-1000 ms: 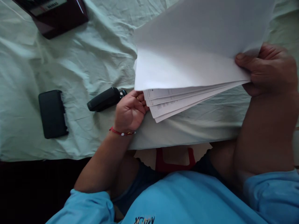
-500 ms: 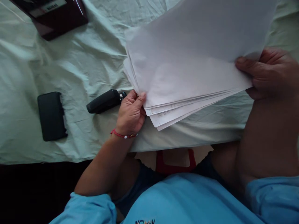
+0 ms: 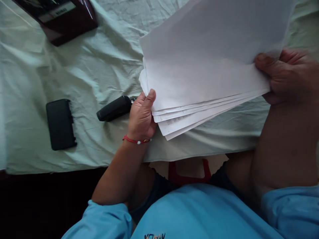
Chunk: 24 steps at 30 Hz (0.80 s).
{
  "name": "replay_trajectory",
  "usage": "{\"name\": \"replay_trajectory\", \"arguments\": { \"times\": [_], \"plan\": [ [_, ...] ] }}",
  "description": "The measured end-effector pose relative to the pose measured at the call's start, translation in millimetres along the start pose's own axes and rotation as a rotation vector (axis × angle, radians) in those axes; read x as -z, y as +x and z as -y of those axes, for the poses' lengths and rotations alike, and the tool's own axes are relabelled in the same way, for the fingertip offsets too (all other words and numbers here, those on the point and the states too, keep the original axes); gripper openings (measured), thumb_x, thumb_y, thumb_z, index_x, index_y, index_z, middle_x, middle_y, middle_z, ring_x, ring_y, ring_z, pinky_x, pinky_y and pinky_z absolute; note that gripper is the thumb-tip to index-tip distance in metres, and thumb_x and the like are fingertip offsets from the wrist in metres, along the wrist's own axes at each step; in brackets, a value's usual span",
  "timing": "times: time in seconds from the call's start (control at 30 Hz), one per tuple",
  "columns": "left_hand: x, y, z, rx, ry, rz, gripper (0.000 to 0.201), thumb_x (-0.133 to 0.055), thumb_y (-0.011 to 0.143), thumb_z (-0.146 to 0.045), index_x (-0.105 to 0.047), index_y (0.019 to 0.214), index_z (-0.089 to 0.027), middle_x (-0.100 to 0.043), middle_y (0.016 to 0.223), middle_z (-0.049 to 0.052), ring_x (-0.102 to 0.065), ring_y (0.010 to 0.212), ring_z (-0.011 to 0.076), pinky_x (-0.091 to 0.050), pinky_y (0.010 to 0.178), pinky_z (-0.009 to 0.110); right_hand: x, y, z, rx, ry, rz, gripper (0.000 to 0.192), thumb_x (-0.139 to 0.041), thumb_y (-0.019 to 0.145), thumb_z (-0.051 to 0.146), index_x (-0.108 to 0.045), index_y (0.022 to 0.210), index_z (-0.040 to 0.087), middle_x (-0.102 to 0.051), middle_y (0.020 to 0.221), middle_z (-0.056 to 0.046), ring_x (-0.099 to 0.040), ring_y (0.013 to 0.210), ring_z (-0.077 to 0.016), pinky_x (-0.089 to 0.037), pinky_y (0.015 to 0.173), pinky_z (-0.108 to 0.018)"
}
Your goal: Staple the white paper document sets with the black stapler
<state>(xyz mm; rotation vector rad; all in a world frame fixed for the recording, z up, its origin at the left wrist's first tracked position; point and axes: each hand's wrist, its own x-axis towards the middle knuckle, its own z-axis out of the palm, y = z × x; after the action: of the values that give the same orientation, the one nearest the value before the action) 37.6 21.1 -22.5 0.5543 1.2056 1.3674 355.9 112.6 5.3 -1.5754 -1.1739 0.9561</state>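
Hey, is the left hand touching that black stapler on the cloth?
Cannot tell. In the head view the left hand, pinching the paper stack, hides the stapler's near end, so neither contact nor a gap shows.

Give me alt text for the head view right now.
Both hands hold a fanned stack of white papers above a table draped in pale green cloth: the left hand pinches its left edge, the right hand grips its right edge. Left of the hands lie a black stapler and a black case; a dark red box sits at the far corner.
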Motion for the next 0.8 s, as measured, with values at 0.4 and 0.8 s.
{"name": "replay_trajectory", "arguments": {
  "times": [0.4,0.8],
  "plan": [
    [12.7,2,-13,-0.518,0.294,-0.007,0.017,-0.089,0.089,-0.028,-0.079,0.103,-0.028,-0.083,0.109,-0.006,-0.068,0.136,0.0213,-0.046,0.125,0.039,11,-7,3,0.155,0.212,0.32,0.045,-0.102,0.06,0.037,-0.083,0.098,0.023,-0.08,0.108,-0.002,-0.076,0.114,-0.0251,-0.056,0.119,-0.055],
    [21.9,-6,-26,-0.705,0.277,-0.1,0.048,-0.093,0.073,-0.02,-0.075,0.115,-0.034,-0.08,0.126,-0.007,-0.054,0.154,0.0284,-0.051,0.123,0.045,20,-12,-11,0.301,0.099,0.231,0.044,-0.102,0.058,0.025,-0.079,0.095,0.02,-0.079,0.12,-0.005,-0.071,0.13,-0.0341,-0.053,0.121,-0.061]
  ]
}}
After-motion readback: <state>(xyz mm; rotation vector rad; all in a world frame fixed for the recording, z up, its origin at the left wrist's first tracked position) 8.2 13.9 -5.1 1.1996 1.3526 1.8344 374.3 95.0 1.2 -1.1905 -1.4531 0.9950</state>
